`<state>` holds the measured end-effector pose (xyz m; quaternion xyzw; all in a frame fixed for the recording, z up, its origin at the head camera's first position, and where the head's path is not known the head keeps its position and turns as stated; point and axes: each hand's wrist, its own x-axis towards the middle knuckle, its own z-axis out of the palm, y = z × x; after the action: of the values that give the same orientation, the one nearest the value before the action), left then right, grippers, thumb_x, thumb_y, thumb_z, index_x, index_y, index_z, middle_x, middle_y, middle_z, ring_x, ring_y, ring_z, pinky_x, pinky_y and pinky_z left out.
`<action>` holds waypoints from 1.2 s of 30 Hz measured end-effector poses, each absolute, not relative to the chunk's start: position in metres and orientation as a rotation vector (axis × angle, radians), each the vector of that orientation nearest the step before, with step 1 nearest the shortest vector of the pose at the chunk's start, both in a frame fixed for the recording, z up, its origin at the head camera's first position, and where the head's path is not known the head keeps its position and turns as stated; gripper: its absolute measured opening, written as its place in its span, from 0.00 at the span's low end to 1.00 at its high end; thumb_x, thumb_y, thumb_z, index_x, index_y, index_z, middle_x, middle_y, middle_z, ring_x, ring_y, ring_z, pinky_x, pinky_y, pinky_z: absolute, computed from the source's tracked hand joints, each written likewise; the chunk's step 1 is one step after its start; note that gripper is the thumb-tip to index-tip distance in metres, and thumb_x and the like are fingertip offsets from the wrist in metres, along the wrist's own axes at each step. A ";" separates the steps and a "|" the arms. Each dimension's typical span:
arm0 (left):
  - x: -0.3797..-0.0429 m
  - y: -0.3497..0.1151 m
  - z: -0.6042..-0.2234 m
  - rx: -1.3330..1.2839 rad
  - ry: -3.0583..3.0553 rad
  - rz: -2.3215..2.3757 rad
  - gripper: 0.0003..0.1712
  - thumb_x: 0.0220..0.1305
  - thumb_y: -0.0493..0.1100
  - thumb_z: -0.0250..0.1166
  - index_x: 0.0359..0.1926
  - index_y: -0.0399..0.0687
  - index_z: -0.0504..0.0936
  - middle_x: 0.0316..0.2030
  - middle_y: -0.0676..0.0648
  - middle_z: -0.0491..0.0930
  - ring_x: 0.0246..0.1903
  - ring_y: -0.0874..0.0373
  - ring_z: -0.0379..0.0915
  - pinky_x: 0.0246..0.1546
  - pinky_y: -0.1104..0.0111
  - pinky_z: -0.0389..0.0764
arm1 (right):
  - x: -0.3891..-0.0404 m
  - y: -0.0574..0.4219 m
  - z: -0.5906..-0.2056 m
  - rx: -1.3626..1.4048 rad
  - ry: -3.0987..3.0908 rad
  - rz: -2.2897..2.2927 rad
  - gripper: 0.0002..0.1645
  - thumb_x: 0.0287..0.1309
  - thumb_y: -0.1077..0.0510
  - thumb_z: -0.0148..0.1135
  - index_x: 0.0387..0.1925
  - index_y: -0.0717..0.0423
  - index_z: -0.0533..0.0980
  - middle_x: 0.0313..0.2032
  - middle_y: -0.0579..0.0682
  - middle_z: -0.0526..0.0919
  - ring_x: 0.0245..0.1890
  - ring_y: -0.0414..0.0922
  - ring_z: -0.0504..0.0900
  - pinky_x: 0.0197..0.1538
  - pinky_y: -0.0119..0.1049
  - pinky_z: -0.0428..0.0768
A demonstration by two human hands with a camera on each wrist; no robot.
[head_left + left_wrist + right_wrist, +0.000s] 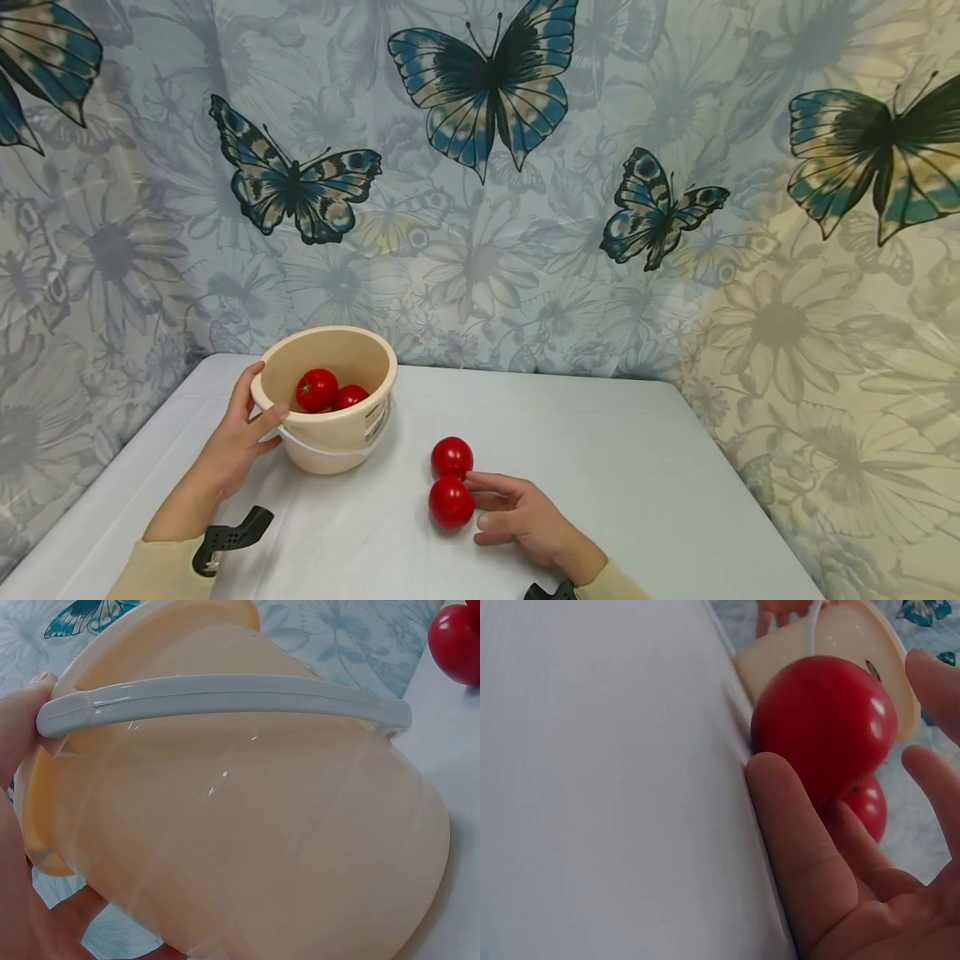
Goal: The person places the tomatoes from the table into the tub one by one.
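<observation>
A cream plastic bucket (322, 435) stands at the left of the table, with two red tomatoes (317, 390) inside. My left hand (234, 442) grips its left side at the rim, thumb over the near edge. The white bucket handle (225, 697) hangs down across the front. Two more tomatoes lie on the table right of the bucket, a near tomato (452, 503) and a far tomato (452, 457) close behind it. My right hand (528, 521) is beside the near tomato, fingers spread and fingertips right at its right side.
A white cloth covers the table (592, 433), whose far edge meets a butterfly-patterned backdrop (480, 250). Patterned fabric also hangs along the left and right sides. Each wrist wears a black strap (232, 537).
</observation>
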<state>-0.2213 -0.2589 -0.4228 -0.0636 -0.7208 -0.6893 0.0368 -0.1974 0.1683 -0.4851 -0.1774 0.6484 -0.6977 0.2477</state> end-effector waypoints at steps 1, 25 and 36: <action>-0.221 -0.259 -0.423 -0.194 -2.214 -2.116 0.48 0.75 0.45 0.57 0.79 0.64 0.32 0.77 0.42 0.26 0.71 0.27 0.36 0.56 0.29 0.56 | -0.197 0.166 -0.485 -0.481 1.769 -1.895 0.32 0.63 0.63 0.65 0.68 0.55 0.71 0.64 0.59 0.73 0.61 0.57 0.74 0.48 0.53 0.81; -0.222 -0.260 -0.423 -0.188 -2.214 -2.125 0.49 0.74 0.45 0.58 0.79 0.65 0.32 0.77 0.43 0.25 0.71 0.27 0.35 0.56 0.29 0.55 | -0.189 0.113 -0.485 -0.571 1.751 -1.836 0.34 0.61 0.64 0.66 0.69 0.57 0.70 0.62 0.54 0.75 0.59 0.53 0.74 0.44 0.51 0.83; -0.221 -0.259 -0.421 -0.198 -2.216 -2.119 0.48 0.74 0.45 0.58 0.79 0.64 0.32 0.77 0.42 0.25 0.71 0.27 0.36 0.55 0.29 0.56 | -0.187 0.084 -0.481 -0.545 1.887 -1.790 0.33 0.55 0.67 0.70 0.64 0.53 0.76 0.55 0.49 0.79 0.55 0.50 0.74 0.48 0.45 0.82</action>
<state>-0.2211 -0.2591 -0.4214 -0.0645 -0.7208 -0.6893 0.0348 -0.1868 0.0843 -0.4812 -0.1991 0.6895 -0.6538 0.2399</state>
